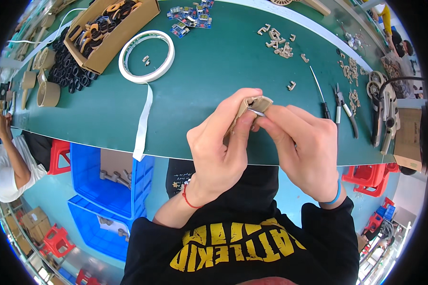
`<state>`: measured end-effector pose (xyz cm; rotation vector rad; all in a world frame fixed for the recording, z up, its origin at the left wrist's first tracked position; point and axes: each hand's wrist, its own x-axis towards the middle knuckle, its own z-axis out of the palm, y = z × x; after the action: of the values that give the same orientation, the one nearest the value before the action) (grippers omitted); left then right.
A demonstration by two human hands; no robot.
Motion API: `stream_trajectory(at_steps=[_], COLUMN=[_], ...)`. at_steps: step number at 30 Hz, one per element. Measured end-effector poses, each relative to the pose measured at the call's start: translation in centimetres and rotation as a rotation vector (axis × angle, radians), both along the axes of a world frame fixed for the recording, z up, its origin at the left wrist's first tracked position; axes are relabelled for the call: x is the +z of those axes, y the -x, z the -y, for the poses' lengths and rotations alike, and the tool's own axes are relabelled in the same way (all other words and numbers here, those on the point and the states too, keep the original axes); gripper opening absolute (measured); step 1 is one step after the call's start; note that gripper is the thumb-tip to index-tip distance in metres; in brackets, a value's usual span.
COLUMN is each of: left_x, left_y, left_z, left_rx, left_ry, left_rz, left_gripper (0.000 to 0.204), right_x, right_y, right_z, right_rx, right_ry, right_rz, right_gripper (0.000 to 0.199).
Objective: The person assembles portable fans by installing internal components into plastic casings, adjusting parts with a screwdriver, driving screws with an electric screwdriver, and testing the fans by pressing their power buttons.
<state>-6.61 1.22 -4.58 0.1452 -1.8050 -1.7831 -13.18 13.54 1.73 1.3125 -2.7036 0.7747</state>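
Note:
My left hand (218, 147) grips a hollow beige plastic part (261, 101), its open end tilted up above the table's near edge. The fingers of my right hand (305, 142) are pinched at that opening. A thin silvery metal piece (257, 112) shows between my left thumb and right fingertips; its kind is unclear, and the fingers hide most of it. Beyond my hands lie a single small beige clip (291, 86) and a loose pile of similar clips (284, 50).
A white tape roll (171, 54) trails a strip (144, 118) over the near edge. Left stand a cardboard box (123, 45) of rings and blue bins (81, 166). Circuit boards (195, 20) lie far back. Right lie a screwdriver (325, 109) and pliers (339, 99). A co-worker's arm (15, 159) is far left.

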Motion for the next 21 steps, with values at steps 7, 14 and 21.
stream_trajectory(at_steps=[7,14,21], left_x=[0.0,0.0,0.2], left_y=[0.0,-0.2,-0.5], left_z=[-0.2,0.3,1.7], left_rx=[0.068,-0.062,0.105], left_ry=[0.053,-0.091,0.582], left_rz=[0.001,0.101,-0.118], left_gripper=[0.027,0.029,0.069], right_x=[0.0,0.0,1.4], right_y=[-0.5,0.5,1.5], right_z=[0.1,-1.6,-2.4], right_rx=[-0.036,-0.035,0.003], right_ry=[0.002,0.139,0.379], right_rz=[0.037,0.362,0.86], right_gripper=[0.006,0.015,0.033])
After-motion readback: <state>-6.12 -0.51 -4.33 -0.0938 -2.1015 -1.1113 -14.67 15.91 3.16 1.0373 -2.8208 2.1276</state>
